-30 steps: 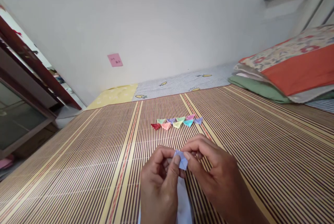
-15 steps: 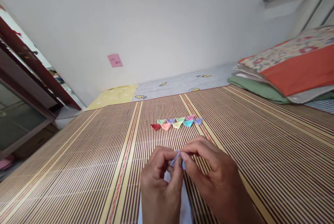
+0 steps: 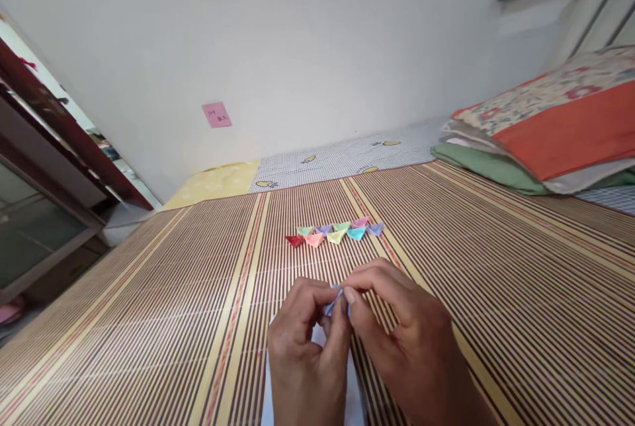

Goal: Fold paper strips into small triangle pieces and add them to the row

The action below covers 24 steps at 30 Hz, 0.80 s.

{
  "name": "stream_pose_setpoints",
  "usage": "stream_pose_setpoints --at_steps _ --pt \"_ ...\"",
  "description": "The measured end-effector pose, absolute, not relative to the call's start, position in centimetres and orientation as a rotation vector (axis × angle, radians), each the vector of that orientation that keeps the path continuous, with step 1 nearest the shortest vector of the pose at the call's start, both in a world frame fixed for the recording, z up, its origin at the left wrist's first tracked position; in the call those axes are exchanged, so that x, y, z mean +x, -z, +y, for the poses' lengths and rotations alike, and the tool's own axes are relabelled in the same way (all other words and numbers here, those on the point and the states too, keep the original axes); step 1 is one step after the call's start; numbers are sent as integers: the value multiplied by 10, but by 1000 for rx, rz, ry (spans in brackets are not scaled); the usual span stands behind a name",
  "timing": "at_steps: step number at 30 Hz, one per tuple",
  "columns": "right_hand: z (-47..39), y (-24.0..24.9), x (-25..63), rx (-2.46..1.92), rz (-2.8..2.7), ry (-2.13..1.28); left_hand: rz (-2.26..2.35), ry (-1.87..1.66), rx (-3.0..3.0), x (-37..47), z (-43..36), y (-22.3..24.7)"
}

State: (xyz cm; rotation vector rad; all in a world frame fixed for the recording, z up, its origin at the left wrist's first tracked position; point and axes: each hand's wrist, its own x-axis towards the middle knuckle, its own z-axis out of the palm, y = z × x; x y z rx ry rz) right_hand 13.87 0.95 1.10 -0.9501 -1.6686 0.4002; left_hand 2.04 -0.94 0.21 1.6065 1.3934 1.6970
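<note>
Between my fingertips is a small piece of folded blue paper (image 3: 334, 303), mostly covered by the fingers. My left hand (image 3: 310, 340) pinches it from the left, thumb and forefinger closed. From the right, my right hand (image 3: 397, 320) pinches its upper edge with thumb and forefinger. Under my left hand lies a white sheet (image 3: 354, 393), partly hidden by the wrist. Beyond the hands, several small folded paper triangles sit in two rows, among them a red one (image 3: 294, 241), a yellow one (image 3: 337, 236) and a turquoise one (image 3: 356, 233).
A striped bamboo mat (image 3: 163, 300) covers the bed surface. Folded bedding with an orange and floral cover (image 3: 570, 122) is stacked at the right. Behind stands a white wall with a pink note (image 3: 217, 114). A dark-framed door (image 3: 74, 128) is at the left.
The blue paper shifts slightly between my fingertips, and less of it shows below the right thumb. Both hands stay in nearly the same place. The view has shifted a little.
</note>
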Motion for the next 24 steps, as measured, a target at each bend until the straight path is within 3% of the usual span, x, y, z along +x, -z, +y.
stream_pose_setpoints --at_steps 15,24 --pt "12 -14 153 -1044 -1617 -290 1411 -1730 1540 23 -8 2" --pt "15 -18 158 -873 -1676 -277 1373 -1752 1650 18 -7 5"
